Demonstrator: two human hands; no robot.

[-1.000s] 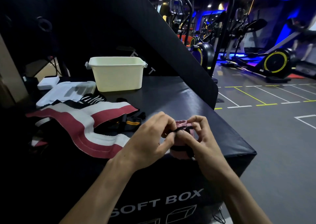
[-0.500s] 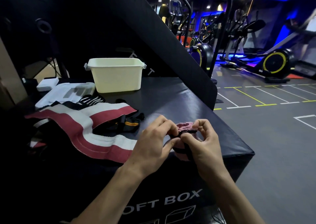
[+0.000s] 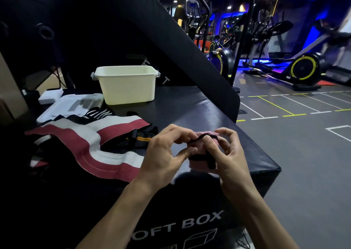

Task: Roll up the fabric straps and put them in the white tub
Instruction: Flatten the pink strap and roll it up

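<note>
A rolled pink fabric strap (image 3: 199,164) with a thin black band around it sits between both hands above the near right part of the black soft box (image 3: 190,106). My left hand (image 3: 167,152) pinches the black band at the roll's left side. My right hand (image 3: 226,153) curls round the roll from the right, thumb on the band. The white tub (image 3: 126,85) stands upright at the back of the box. Unrolled red-and-white straps (image 3: 95,146) and black straps with a yellow stripe (image 3: 140,139) lie to the left.
A striped black-and-white strap (image 3: 98,114), a clear plastic packet (image 3: 76,104) and a small white box (image 3: 50,95) lie at the back left. A slanted black pad (image 3: 190,45) rises behind the tub. Gym machines (image 3: 303,68) stand on the floor to the right.
The hands keep working the black band around the pink roll; my left fingers have pulled slightly away to the left, stretching the band across the roll's top.
</note>
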